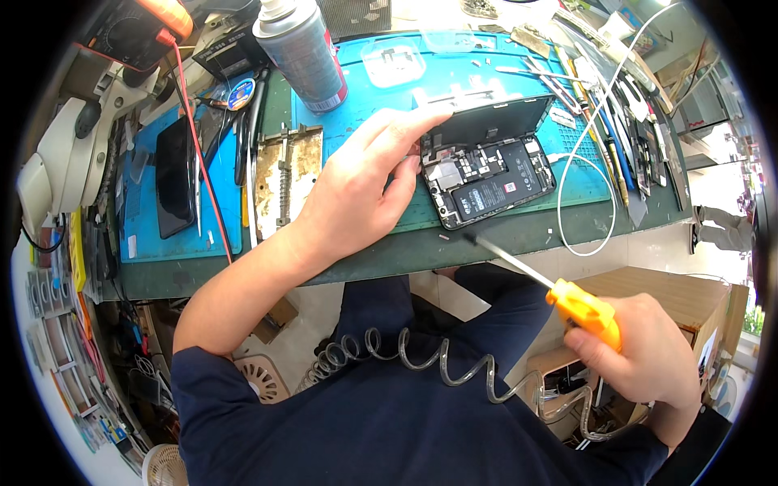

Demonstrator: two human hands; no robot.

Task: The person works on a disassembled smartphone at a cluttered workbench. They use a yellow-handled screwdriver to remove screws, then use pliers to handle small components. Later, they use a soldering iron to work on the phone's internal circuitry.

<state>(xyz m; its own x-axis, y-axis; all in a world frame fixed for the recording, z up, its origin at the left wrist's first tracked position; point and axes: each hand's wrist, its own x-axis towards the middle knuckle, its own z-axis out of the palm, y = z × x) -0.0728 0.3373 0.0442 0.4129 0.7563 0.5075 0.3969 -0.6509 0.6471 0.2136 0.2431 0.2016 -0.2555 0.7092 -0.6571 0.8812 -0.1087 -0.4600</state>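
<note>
An opened phone (pixel 515 170) lies near the front edge of the worktop (pixel 389 253), its battery and inner parts bare. Its screen (pixel 486 125) stands tilted up along the far side. The left hand (pixel 356 186) is at the phone's left end, the index finger on the screen's upper corner and the thumb beside the frame; whether these fingers pinch or merely prop it, I cannot tell. The right hand (pixel 648 344) has its fingers wrapped around a yellow air gun (pixel 587 312), whose thin nozzle (pixel 510 257) ends just short of the phone's near edge. A clear coiled hose (pixel 446 364) crosses the person's lap toward the right forearm.

The step in hand looks like blowing out the open phone; the next move seems to call for a steady screen and a nozzle aimed without touching the parts.

A white cable (pixel 613 211) loops at the phone's right. Beyond, on a blue mat (pixel 454 73), stands a spray can (pixel 301 57); a second phone (pixel 176 178) lies far left.
</note>
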